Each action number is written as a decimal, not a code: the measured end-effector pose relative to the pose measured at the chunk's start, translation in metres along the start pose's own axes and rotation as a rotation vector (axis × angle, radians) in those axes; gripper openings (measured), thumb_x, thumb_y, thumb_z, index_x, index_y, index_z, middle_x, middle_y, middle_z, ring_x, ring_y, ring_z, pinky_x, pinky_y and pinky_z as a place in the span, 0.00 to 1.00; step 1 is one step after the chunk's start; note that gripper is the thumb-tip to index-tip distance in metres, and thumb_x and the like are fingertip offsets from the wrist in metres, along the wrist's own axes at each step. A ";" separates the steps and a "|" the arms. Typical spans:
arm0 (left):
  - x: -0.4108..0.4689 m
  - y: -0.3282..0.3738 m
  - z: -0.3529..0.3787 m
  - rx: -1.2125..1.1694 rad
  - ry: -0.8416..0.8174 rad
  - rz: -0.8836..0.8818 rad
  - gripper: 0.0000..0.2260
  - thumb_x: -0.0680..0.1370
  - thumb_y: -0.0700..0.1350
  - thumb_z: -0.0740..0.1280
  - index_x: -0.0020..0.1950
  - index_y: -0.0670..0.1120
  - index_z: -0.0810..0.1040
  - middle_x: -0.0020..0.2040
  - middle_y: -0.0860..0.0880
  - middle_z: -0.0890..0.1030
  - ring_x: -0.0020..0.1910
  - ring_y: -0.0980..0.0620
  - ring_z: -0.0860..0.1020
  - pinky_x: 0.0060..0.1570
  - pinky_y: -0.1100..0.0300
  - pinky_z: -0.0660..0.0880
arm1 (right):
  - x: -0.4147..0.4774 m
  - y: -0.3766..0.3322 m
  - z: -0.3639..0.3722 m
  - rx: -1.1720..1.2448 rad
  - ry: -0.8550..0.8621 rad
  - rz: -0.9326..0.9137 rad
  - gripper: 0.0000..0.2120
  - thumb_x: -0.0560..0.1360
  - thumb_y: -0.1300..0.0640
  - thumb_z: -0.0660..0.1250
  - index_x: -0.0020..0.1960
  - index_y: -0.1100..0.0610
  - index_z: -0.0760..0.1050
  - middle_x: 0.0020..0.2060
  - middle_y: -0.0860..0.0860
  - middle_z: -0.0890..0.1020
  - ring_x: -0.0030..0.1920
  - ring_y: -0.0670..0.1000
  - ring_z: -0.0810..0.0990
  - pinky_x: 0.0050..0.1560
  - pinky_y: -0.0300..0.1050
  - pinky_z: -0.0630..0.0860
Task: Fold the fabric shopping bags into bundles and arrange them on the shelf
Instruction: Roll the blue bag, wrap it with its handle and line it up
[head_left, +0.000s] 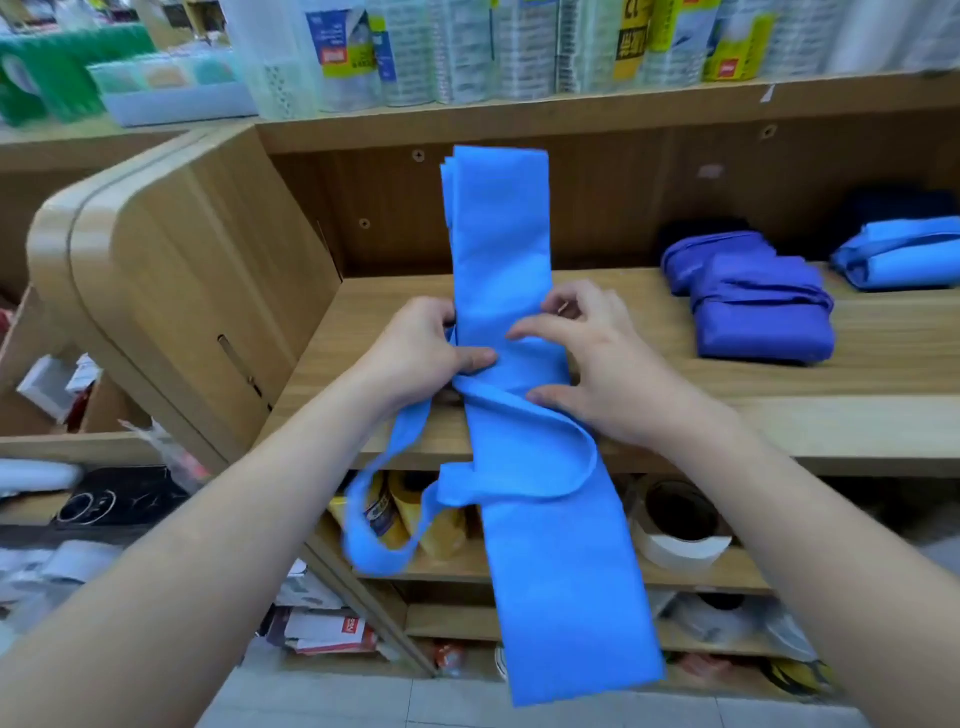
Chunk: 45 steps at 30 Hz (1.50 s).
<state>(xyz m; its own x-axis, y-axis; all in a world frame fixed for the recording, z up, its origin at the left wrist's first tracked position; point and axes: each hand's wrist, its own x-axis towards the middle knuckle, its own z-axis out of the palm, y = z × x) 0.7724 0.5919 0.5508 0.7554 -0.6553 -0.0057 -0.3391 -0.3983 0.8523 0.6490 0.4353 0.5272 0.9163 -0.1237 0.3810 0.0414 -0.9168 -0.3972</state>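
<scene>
Wooden shelves (857, 415), packaged goods (467, 47) above, pale tiled floor (363, 696) below.

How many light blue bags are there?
2: a long strip held by the left hand and right hand; a folded bundle far right on the shelf. More may be hidden.
</scene>
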 end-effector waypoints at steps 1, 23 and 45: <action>0.002 -0.003 -0.004 0.116 -0.033 0.007 0.17 0.72 0.37 0.76 0.60 0.46 0.81 0.55 0.51 0.84 0.53 0.54 0.82 0.55 0.57 0.78 | 0.000 0.003 0.004 0.015 -0.021 0.028 0.20 0.68 0.49 0.77 0.59 0.46 0.79 0.57 0.49 0.69 0.57 0.54 0.68 0.62 0.58 0.70; -0.107 0.009 -0.024 1.256 -0.356 0.432 0.44 0.63 0.73 0.61 0.73 0.51 0.67 0.59 0.54 0.75 0.58 0.50 0.75 0.63 0.54 0.70 | 0.003 0.009 0.011 0.084 -0.086 -0.008 0.11 0.77 0.60 0.68 0.55 0.48 0.84 0.50 0.45 0.80 0.56 0.50 0.75 0.60 0.49 0.72; -0.048 -0.004 0.001 -0.024 0.029 0.104 0.13 0.71 0.44 0.77 0.47 0.57 0.77 0.39 0.66 0.81 0.41 0.70 0.79 0.37 0.77 0.69 | -0.016 -0.010 0.009 0.573 0.092 0.323 0.09 0.76 0.43 0.67 0.49 0.47 0.82 0.41 0.45 0.86 0.44 0.48 0.84 0.49 0.54 0.80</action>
<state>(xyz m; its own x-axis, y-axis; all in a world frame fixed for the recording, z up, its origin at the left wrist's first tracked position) 0.7370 0.6241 0.5470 0.7328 -0.6733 0.0985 -0.4032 -0.3130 0.8599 0.6370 0.4494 0.5174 0.8812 -0.4141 0.2280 -0.0014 -0.4845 -0.8748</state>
